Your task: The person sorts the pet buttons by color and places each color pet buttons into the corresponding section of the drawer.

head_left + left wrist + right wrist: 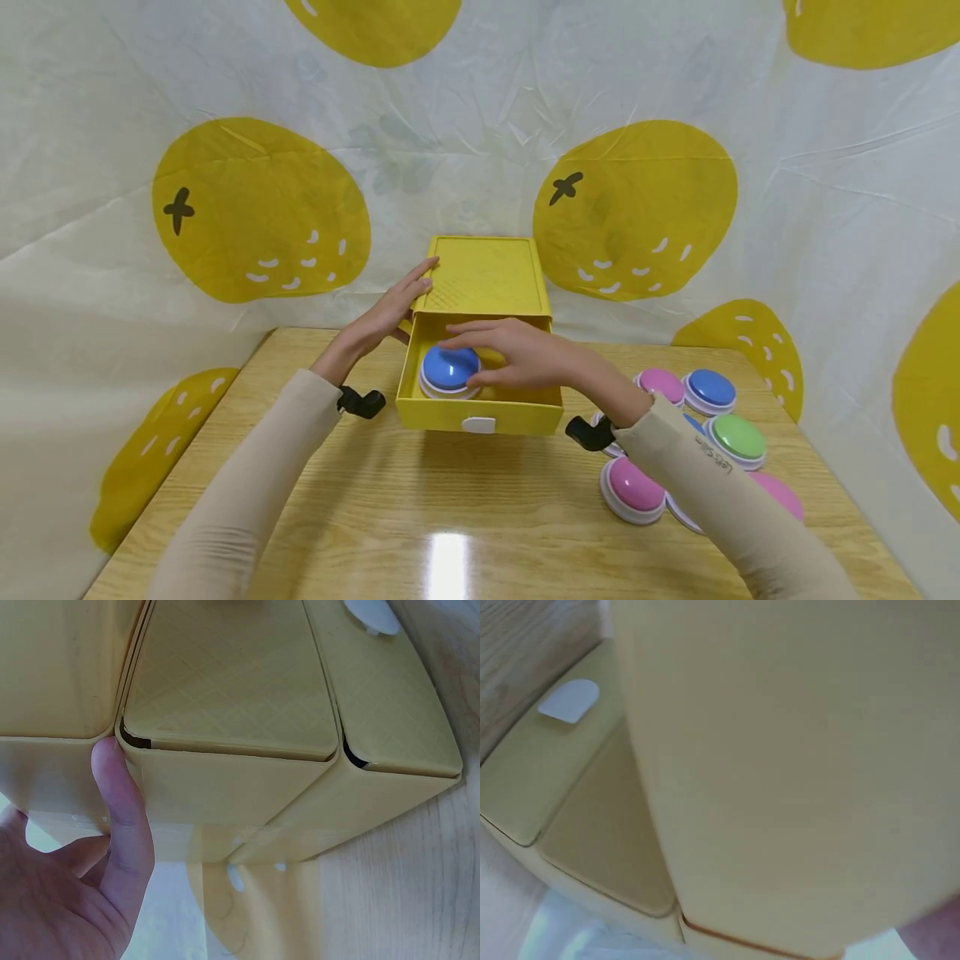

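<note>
Your right hand (517, 354) grasps the blue button (450, 371) inside the open yellow drawer (480, 408), near the table's (450, 517) back edge. Your left hand (393, 308), fingers straight, touches the yellow box (483, 275).

Head camera: looks forward and down from above my arms, mid distance, takes in whole bench (480, 517), yellow box (483, 287) at centre, cloth backdrop behind.

Left wrist camera: very near box (225, 712), looks along my left grip (67, 877) at box's side and corner, strip of bench at right.

Right wrist camera: pressed close to box (780, 765), yellow wall fills most of frame, blurred.

Shared: box in all three views; its white tab (478, 425) (371, 615) (570, 701) too.
</note>
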`<move>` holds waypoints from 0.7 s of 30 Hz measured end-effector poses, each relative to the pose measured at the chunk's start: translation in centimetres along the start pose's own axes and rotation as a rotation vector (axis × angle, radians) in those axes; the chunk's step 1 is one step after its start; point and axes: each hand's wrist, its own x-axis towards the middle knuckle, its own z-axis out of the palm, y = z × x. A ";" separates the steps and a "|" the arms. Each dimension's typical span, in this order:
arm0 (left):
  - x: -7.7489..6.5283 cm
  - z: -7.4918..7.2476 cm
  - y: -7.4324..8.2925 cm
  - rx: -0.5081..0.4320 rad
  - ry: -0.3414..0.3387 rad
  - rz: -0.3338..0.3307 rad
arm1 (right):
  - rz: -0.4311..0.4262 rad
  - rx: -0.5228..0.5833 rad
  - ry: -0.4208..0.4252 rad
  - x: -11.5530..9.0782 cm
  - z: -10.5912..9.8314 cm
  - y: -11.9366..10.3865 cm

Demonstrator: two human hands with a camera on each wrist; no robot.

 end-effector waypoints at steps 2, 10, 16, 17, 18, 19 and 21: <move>0.1 0.0 0.0 0.000 0.002 -0.005 | -0.015 0.016 0.049 -0.5 -0.5 0.1; 0.1 -0.1 -0.1 -0.006 0.007 -0.008 | 0.025 0.062 0.227 -4.3 -2.9 1.2; 0.0 0.0 0.0 -0.021 0.009 -0.003 | 0.105 0.075 0.354 -8.0 -4.0 3.4; 0.0 0.0 0.0 -0.024 0.009 -0.004 | 0.111 0.072 0.374 -8.7 -4.1 3.9; 0.0 -0.1 0.0 -0.026 0.008 -0.003 | 0.119 0.071 0.390 -9.4 -4.2 4.4; -0.1 -0.1 0.0 -0.026 0.006 -0.002 | 0.124 0.067 0.408 -10.1 -4.3 5.0; -0.1 -0.1 0.0 -0.030 0.006 -0.001 | 0.137 0.057 0.438 -11.4 -4.5 6.0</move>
